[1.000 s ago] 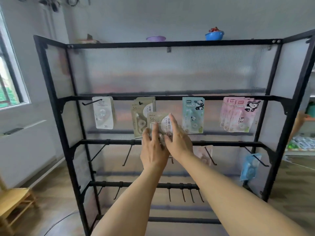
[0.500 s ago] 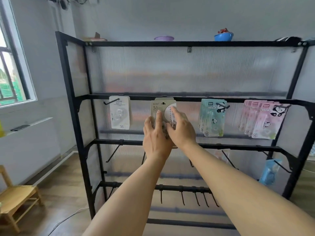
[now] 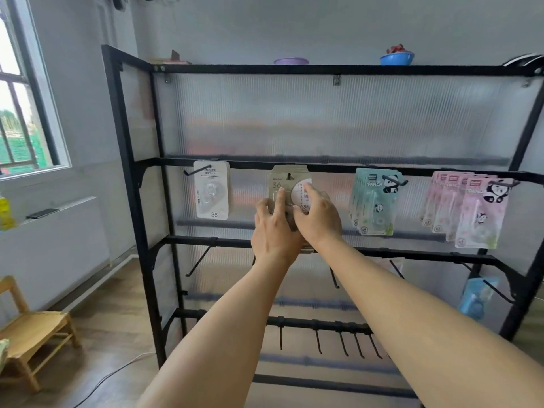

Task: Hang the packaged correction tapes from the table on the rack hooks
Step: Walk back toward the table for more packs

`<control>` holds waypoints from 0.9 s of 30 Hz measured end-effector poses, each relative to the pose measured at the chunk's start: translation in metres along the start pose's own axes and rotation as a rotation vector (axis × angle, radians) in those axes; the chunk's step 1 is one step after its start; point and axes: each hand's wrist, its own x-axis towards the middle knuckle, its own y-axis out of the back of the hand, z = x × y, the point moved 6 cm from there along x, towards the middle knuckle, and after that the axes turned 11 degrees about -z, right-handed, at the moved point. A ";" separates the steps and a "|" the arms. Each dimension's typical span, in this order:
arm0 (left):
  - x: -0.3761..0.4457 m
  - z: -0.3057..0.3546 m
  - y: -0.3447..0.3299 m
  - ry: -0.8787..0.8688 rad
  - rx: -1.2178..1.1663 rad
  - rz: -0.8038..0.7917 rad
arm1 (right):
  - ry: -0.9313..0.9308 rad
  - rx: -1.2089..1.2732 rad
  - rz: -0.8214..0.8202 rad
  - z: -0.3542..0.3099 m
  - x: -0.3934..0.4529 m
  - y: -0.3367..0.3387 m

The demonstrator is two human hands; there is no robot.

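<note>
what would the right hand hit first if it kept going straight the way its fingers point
Probably the beige package it already touches on the hook; behind that, the ribbed back panel of the rack. Depth is hard to judge.

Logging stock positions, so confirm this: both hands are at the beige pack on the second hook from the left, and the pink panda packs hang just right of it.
Not quite. The head view shows the mint-green panda packs directly right of the beige cardboard pack that both hands touch; the pink panda packs hang farther right.
</note>
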 end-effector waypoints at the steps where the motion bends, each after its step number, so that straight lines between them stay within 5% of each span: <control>1: 0.000 -0.003 -0.003 0.007 0.004 -0.006 | -0.007 -0.009 -0.016 0.001 0.000 -0.002; 27: 0.079 -0.032 -0.038 -0.087 0.120 -0.300 | -0.138 -0.149 -0.243 0.026 0.065 -0.042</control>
